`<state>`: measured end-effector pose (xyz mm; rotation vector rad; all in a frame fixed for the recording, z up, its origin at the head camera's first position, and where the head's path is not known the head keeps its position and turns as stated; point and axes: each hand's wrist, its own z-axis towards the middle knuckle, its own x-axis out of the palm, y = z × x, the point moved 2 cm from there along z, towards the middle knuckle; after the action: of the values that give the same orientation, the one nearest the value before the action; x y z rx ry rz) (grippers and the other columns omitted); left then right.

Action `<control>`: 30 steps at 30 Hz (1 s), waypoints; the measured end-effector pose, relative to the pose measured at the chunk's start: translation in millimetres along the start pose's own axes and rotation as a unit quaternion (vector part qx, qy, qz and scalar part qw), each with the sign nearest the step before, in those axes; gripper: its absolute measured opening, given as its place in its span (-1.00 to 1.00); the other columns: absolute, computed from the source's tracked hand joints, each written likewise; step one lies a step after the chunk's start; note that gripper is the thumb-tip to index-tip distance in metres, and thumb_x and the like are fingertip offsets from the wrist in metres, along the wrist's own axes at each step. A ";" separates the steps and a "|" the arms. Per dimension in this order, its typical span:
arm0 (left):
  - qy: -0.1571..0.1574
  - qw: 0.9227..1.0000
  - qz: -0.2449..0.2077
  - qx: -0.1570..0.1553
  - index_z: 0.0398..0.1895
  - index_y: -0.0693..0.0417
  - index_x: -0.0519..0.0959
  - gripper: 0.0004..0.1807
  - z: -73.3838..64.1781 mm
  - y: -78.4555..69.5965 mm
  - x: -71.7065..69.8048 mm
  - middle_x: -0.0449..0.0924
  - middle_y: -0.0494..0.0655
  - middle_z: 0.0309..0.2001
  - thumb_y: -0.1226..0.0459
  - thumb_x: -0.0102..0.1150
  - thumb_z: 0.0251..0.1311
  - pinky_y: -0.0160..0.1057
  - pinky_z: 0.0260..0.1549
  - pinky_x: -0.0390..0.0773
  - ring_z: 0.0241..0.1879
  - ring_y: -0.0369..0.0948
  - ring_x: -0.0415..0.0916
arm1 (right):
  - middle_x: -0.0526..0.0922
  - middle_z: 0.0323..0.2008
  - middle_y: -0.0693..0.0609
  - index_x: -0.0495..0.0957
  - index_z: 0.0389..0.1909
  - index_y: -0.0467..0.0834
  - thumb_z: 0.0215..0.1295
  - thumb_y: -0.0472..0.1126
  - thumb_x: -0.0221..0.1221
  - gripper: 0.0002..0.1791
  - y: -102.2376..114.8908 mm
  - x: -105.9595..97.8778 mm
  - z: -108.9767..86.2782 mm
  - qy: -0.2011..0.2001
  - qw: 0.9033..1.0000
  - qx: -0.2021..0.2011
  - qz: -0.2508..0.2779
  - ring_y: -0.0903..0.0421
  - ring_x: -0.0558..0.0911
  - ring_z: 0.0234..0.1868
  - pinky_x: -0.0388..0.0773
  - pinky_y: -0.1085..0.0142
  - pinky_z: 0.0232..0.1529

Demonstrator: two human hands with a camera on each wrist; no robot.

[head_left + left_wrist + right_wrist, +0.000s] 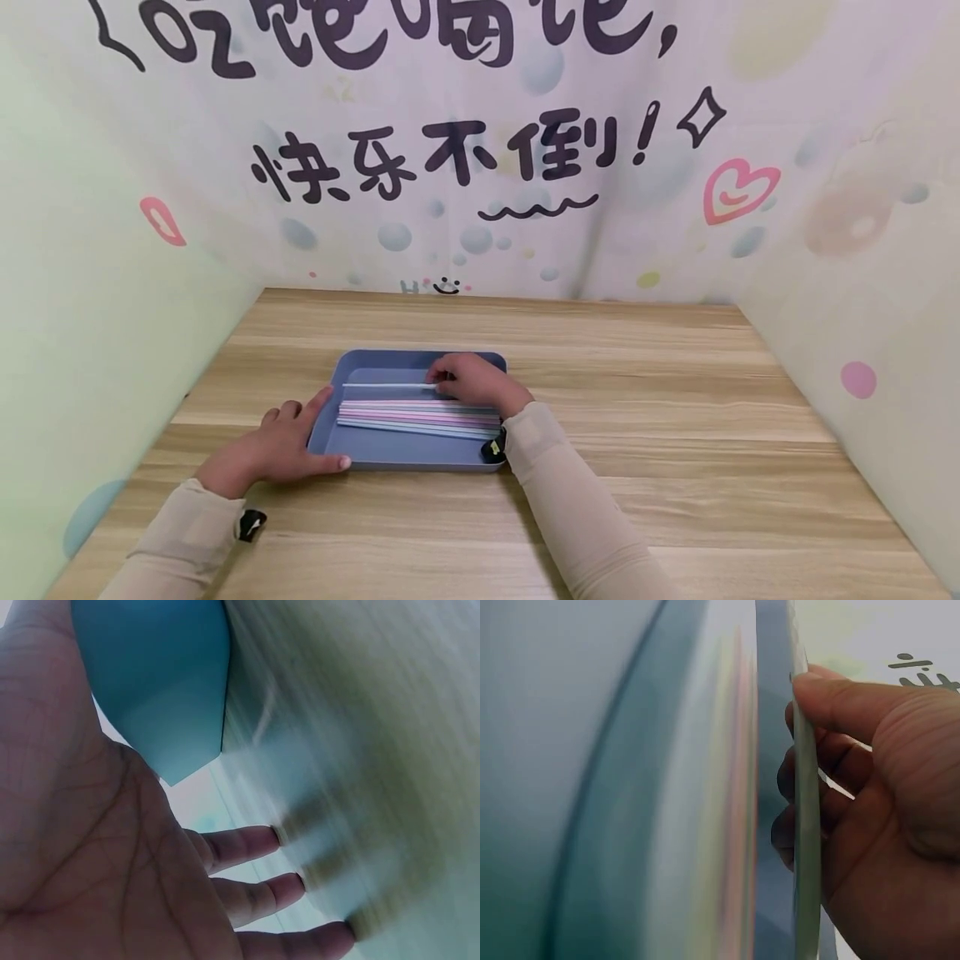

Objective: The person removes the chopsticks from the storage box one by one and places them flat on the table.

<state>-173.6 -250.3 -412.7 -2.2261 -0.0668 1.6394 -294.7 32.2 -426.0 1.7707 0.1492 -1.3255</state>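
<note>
1. Setting, with twelve o'clock at the far side of the tray in the head view: the blue tray (pixel 420 452) lies flat on the wood-grain table (pixel 712 467), at the centre of the dial.
2. Your right hand (pixel 472 382), at about two o'clock, reaches over the tray and pinches a single pale straw (pixel 386 386); the right wrist view shows your thumb on one side and your curled fingers on the other.
3. The held straw runs leftward from your fingertips, its free end near the tray wall at ten o'clock. Whether it touches the tray floor cannot be told.
4. The row of straws (pixel 420 414), in pink, white, lavender and pale blue, lies across the middle of the tray, on the six o'clock side of the held straw and apart from it. Its three o'clock ends fan slightly.
5. Your left hand (pixel 281 448), between eight and nine o'clock, is spread and holds no straw; its thumb touches the rim near seven o'clock, its index finger lies along the nine o'clock wall, and its other fingers extend outside the tray.
6. Beyond, at twelve o'clock, dark lettering (pixel 450 154) marks the backdrop; a pink heart (pixel 738 196) appears at two.
</note>
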 end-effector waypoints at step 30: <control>0.025 1.000 -0.004 -0.010 0.54 0.19 -0.19 0.31 4.8 4.3 -0.2 0.19 0.55 0.14 -0.40 0.22 0.01 0.36 -0.06 0.37 0.04 0.38 0.23 | 0.65 -0.18 0.01 0.65 -0.12 -0.21 0.37 -0.39 0.14 -0.84 7.4 -59.0 -42.6 -0.032 0.999 -0.008 -0.006 0.13 0.54 -0.21 0.49 0.21 -0.09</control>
<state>-179.0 -253.1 -415.1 -2.2771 -0.0795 1.5858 -285.1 80.8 -372.2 1.7137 0.1349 -1.3853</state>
